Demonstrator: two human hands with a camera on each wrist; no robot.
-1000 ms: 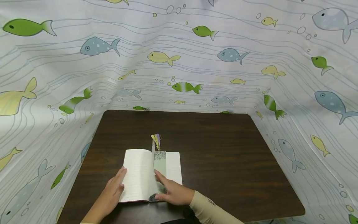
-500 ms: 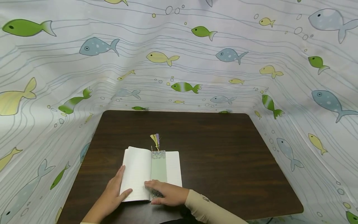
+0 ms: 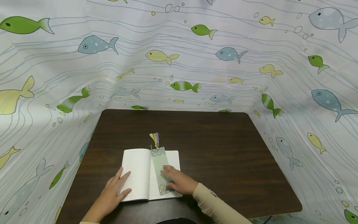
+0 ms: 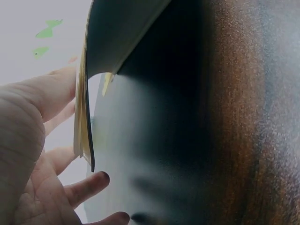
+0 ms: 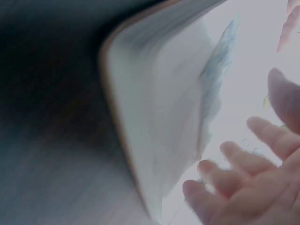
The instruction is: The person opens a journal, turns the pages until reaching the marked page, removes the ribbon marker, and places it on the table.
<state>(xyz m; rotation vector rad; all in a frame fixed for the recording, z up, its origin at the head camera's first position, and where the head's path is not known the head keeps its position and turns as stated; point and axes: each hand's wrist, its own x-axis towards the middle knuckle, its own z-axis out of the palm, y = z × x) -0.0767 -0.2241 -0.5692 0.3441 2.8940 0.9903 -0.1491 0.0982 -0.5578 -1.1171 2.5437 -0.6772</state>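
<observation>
Bookmark (image 3: pixel 161 170) looks thin, light and slippery: your flat right hand (image 3: pixel 179 182) presses it near the surface's (image 3: pixel 223 149) front edge, while your flat left hand (image 3: pixel 113 191) pins the limp notebook (image 3: pixel 138 169) page.

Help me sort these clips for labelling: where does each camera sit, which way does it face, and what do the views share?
Head: worn on the head, looks forward and down at the table, open notebook, bookmark, left hand and right hand with its sleeve.
Left wrist: low beside the notebook's lifted edge; shows the left hand's fingers.
Right wrist: blurred, close along the notebook's pages; shows the right hand's fingers.
Shared: all three show the notebook and table.
</observation>
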